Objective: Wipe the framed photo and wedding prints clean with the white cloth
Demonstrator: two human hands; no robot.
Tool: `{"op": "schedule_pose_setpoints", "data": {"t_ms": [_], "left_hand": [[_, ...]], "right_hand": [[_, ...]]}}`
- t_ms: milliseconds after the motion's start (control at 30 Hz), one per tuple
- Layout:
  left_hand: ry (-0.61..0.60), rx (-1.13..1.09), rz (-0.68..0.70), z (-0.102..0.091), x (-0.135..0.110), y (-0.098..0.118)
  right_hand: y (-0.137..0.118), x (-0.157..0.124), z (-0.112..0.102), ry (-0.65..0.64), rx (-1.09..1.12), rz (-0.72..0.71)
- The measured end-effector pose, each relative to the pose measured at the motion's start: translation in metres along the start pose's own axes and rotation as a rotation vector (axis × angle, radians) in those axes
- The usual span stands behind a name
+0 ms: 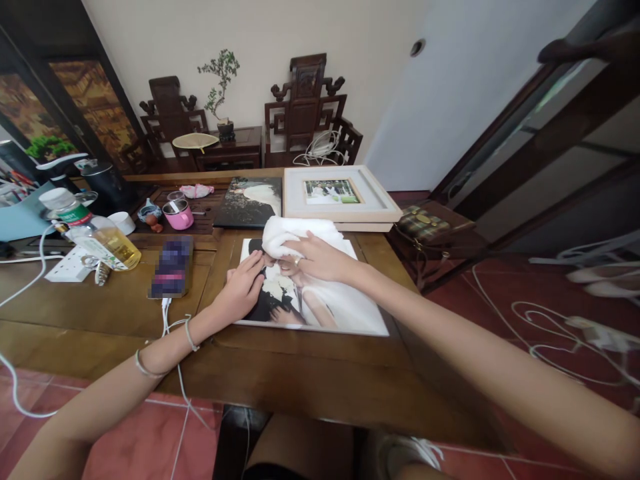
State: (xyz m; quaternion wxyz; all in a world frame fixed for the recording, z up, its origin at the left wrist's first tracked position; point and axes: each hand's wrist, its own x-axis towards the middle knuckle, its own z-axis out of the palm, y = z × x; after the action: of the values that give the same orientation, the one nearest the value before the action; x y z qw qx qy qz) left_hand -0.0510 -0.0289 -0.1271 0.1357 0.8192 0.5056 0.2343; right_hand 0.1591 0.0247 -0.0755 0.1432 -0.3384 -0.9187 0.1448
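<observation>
A large wedding photo panel [330, 303] lies flat on the wooden table in front of me. My left hand [245, 283] rests on its left edge, with the fingers stretched out over the picture and nothing held. My right hand [320, 259] grips a folded white cloth [295, 230], pressed against the upper part of the panel. The cloth and fingers hide part of the picture there. Just behind the panel are a dark photo panel [250, 203] and a pale framed photo [345, 217] with a thick white border.
To the left lie a phone [171, 267] with a white cable, a power strip [70, 265], a tilted bottle [113, 247] of yellow liquid and a pink cup [179, 215]. A plaid bag [423, 223] stands right of the table [320, 373]. Cables run across the floor.
</observation>
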Motion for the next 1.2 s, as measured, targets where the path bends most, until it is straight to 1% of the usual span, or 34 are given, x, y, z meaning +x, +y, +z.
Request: {"op": "schedule_pose_setpoints", "data": {"t_ms": [100, 200, 267, 333, 400, 433, 500, 600, 667, 733, 767, 833, 933, 1033, 1100, 1167, 1200], "left_hand": [[0.009, -0.001, -0.007, 0.001, 0.0, 0.0], [0.013, 0.0, -0.001, 0.002, -0.001, 0.0], [0.014, 0.005, 0.0, 0.003, -0.001, 0.0], [0.018, 0.013, -0.004, 0.003, -0.001, 0.0], [0.019, 0.02, -0.007, 0.003, -0.001, 0.001], [0.015, 0.024, -0.008, 0.002, -0.001, 0.002], [0.005, 0.03, -0.014, 0.001, -0.001, 0.004], [-0.014, 0.038, -0.033, 0.0, -0.002, 0.006], [-0.012, 0.033, -0.033, 0.0, -0.002, 0.005], [0.009, 0.005, -0.027, 0.001, -0.002, 0.004], [0.025, -0.026, -0.026, 0.001, -0.001, 0.003], [0.069, -0.125, -0.037, 0.0, -0.001, 0.003], [0.169, -0.302, -0.062, -0.007, 0.001, 0.005], [0.245, -0.374, -0.09, -0.013, 0.001, 0.01], [0.245, -0.372, -0.097, -0.014, 0.0, 0.012], [0.234, -0.352, -0.085, -0.014, -0.001, 0.012], [0.227, -0.337, -0.072, -0.013, -0.001, 0.012]], "right_hand": [[-0.017, -0.022, -0.001, -0.028, 0.013, -0.041], [-0.044, -0.056, -0.007, -0.091, 0.034, -0.051], [-0.064, -0.079, -0.016, -0.203, 0.074, -0.063], [-0.081, -0.098, -0.026, -0.307, 0.122, -0.104], [-0.088, -0.11, -0.034, -0.362, 0.156, -0.118], [-0.087, -0.113, -0.036, -0.37, 0.163, -0.098], [-0.075, -0.114, -0.035, -0.344, 0.156, -0.003], [-0.042, -0.101, -0.024, -0.22, 0.093, 0.136], [-0.022, -0.085, -0.016, -0.114, 0.043, 0.165], [-0.013, -0.065, -0.009, -0.037, 0.003, 0.148], [-0.013, -0.055, -0.006, -0.011, -0.018, 0.139], [-0.021, -0.04, 0.001, 0.007, -0.062, 0.113], [-0.042, -0.032, 0.011, -0.041, -0.094, 0.02], [-0.063, -0.043, 0.019, -0.122, -0.044, -0.162], [-0.074, -0.057, 0.019, -0.169, 0.017, -0.261], [-0.082, -0.073, 0.013, -0.218, 0.071, -0.309], [-0.085, -0.081, 0.009, -0.238, 0.091, -0.306]]}}
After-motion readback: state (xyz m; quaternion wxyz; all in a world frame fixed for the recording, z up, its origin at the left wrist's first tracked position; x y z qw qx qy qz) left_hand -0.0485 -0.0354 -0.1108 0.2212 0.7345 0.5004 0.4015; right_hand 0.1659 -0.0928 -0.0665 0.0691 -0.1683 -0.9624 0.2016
